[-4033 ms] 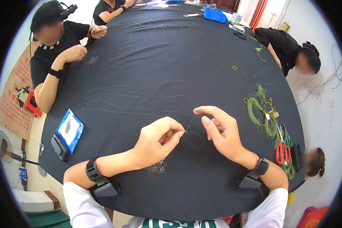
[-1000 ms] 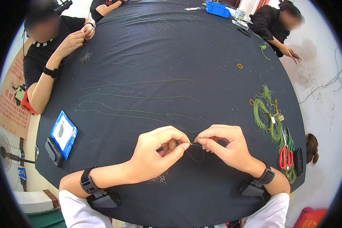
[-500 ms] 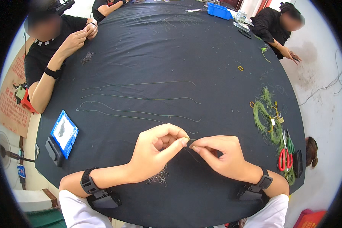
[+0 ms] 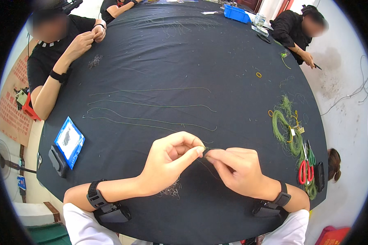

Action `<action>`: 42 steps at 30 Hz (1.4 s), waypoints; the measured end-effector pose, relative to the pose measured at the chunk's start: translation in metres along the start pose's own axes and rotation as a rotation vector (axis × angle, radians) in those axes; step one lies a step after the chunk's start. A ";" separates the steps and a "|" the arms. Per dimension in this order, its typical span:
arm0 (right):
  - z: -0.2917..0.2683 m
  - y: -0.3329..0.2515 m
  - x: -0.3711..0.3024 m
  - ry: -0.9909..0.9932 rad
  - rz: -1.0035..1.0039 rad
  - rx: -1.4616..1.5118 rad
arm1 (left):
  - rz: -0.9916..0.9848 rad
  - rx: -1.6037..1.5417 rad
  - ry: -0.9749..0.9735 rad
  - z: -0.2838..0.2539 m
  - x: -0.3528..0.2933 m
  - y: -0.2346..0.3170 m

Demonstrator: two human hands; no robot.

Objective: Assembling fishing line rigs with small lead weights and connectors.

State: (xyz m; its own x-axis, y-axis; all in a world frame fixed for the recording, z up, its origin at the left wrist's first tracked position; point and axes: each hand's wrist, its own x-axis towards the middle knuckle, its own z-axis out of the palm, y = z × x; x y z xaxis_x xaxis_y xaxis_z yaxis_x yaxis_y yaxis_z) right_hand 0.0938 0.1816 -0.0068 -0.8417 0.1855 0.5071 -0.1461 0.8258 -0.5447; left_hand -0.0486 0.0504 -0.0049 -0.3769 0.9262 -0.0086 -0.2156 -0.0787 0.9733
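My left hand (image 4: 167,165) pinches a thin green line between thumb and forefinger, its other fingers curled. Close to those fingertips, my right hand (image 4: 241,167) is closed in a pinch on the same thin line (image 4: 210,148); a loose tail hangs below. Whether a tiny hook sits between the fingertips is too small to tell. Beneath my left hand lies a pile of small metal hooks (image 4: 171,190), partly hidden. Beyond my hands, several cut green lines (image 4: 151,90) stretch side by side across the black tablecloth (image 4: 233,110).
To the right lie green line skeins (image 4: 279,124), red-handled scissors (image 4: 302,173) and a black case (image 4: 319,175). On the left are a blue packet (image 4: 69,143) and a black device (image 4: 58,162). A blue bin (image 4: 236,14) stands far off. Other people sit around the table.
My right hand's fingers have closed up and turned slightly at the line, while my left hand has hardly moved. The person at far right now holds a thin dark object.
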 end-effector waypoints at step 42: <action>-0.046 -0.009 0.028 0.132 -0.250 -0.180 | 0.957 0.812 -0.094 0.007 0.014 0.015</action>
State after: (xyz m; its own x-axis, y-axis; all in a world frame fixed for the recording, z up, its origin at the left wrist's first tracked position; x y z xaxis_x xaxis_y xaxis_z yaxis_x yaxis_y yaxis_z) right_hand 0.0950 0.2039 0.0430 -0.7148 0.0228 0.6989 -0.2359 0.9330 -0.2717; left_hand -0.0511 0.0643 0.0111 -0.0029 0.6488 0.7610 0.7359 -0.5139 0.4409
